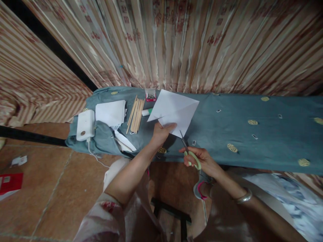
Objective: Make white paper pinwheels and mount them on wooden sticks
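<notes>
My left hand [161, 132] grips a white sheet of paper [178, 107] by its near edge, thumb on top. The sheet is held at a slant above the table and has a slit or cut running in from its left side. In my right hand [199, 157] is a pair of scissors [192, 158] with light green handles, my fingers through the loops. The blades point up to the sheet's near corner; whether they touch it I cannot tell. Just left of the sheet lies a glue stick [146, 112], partly covered by the paper.
On the blue-green tablecloth [227, 127] lie several wooden sticks [136, 114], a small open box of metal pieces [150, 95], a stack of white paper [110, 113], paper strips [124, 141] and a white device [85, 125] with a cable. A curtain [161, 43] hangs behind the table.
</notes>
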Motion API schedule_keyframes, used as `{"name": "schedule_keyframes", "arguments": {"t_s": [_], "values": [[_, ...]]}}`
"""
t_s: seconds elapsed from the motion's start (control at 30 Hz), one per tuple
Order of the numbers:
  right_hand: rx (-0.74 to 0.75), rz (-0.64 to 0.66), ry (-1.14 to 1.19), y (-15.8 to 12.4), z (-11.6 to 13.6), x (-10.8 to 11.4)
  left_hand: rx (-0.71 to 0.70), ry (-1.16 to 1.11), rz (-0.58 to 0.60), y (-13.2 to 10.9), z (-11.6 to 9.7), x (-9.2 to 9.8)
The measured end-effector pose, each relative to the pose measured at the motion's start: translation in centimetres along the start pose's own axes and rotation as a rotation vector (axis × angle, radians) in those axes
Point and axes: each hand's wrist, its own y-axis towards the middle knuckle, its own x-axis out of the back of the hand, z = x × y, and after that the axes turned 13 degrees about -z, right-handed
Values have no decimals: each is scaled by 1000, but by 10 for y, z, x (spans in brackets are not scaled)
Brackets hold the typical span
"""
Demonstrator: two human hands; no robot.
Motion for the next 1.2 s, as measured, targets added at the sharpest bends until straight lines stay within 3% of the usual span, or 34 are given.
{"name": "schedule_keyframes", "arguments": {"t_s": [0.67, 1.2], "values": [[-23, -6, -8, 3, 3, -1, 39, -83, 0, -4, -3, -1], [-67, -35, 31, 2, 0, -4, -18, -73, 3, 0, 2, 0]]}}
